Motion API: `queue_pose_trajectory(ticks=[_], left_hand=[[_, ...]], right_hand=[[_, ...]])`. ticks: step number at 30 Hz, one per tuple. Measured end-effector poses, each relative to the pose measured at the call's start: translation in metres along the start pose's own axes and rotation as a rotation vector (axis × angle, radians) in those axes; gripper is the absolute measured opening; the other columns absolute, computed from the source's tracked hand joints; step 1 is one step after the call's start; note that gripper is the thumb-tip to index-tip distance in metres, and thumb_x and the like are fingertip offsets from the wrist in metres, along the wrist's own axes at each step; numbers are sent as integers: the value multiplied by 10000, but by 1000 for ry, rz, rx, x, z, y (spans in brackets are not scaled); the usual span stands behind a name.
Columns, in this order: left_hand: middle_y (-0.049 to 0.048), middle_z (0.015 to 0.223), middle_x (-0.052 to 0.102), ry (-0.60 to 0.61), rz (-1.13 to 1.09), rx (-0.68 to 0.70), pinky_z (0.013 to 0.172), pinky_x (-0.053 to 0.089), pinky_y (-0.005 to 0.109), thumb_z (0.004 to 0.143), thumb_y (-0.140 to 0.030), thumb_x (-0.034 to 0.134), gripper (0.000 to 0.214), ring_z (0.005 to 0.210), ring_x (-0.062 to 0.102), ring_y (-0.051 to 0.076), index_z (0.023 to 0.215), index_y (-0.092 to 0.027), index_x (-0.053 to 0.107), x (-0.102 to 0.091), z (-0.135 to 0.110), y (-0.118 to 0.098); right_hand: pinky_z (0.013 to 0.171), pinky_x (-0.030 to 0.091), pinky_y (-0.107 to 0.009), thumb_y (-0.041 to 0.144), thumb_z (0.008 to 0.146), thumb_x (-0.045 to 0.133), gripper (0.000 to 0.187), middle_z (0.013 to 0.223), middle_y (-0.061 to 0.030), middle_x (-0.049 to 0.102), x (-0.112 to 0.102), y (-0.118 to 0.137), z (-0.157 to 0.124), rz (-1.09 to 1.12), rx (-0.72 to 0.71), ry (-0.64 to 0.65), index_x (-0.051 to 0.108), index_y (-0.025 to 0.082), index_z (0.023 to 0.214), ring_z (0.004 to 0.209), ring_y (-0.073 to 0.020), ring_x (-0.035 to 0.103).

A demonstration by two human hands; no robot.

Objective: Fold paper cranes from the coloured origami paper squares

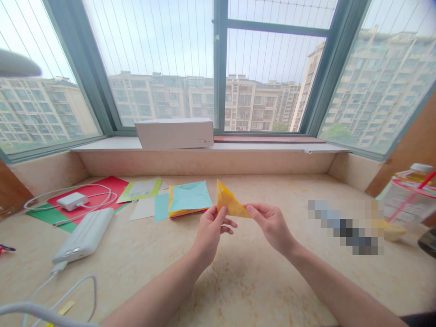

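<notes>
Left hand [213, 227] has the yellow paper [230, 202] pinched thumb-on-front, right hand [270, 222] pinching the far corner, probably so the floppy triangle stays steady. It's held up over the tabletop [250, 281]; the paper stack [190, 197] sits just left, likely for easy reach.

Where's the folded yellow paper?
In the head view, the yellow paper is below centre, held between left hand and right hand, right of the paper stack.

long object [345, 227], pixelated beyond recognition
</notes>
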State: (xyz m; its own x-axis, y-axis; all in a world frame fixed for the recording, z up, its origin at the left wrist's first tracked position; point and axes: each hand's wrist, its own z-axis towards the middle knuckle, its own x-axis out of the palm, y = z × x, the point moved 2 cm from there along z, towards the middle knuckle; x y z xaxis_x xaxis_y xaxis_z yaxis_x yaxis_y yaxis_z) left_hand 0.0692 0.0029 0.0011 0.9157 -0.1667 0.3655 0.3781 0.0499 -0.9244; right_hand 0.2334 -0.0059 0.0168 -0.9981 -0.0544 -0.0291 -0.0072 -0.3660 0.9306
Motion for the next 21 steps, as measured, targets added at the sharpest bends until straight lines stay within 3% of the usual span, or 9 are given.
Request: queue_pose_trajectory(ticks=[7,13,18,21], left_hand=[[12,791,556,74,8,54,442,444,188,801,-503,676,368,624,517,102,887,-152,603,-4,3,-5],[4,668,520,191,140,33,455,448,191,834,-508,624,377,622,522,121,845,-132,612,-2,4,1],[-1,771,573,100,177,101,435,461,191,825,-451,660,389,609,564,118,1055,-162,539,-4,6,4],[-2,793,623,88,149,95,488,494,224,818,-459,666,369,603,631,135,983,-187,478,-3,5,5]], right_hand=[[707,499,-306,509,940,491,418,807,-58,737,4,-4,-1,65,14,115,741,175,948,731,-176,660],[687,496,-292,502,900,572,398,886,-48,727,3,-2,-1,133,117,206,685,191,1122,701,-151,642],[731,531,-338,481,861,630,429,971,-64,723,7,-3,-3,121,105,297,647,209,1192,754,-176,665],[709,522,-316,445,857,652,404,935,-61,727,9,-8,-4,84,97,329,646,210,1184,754,-169,660]])
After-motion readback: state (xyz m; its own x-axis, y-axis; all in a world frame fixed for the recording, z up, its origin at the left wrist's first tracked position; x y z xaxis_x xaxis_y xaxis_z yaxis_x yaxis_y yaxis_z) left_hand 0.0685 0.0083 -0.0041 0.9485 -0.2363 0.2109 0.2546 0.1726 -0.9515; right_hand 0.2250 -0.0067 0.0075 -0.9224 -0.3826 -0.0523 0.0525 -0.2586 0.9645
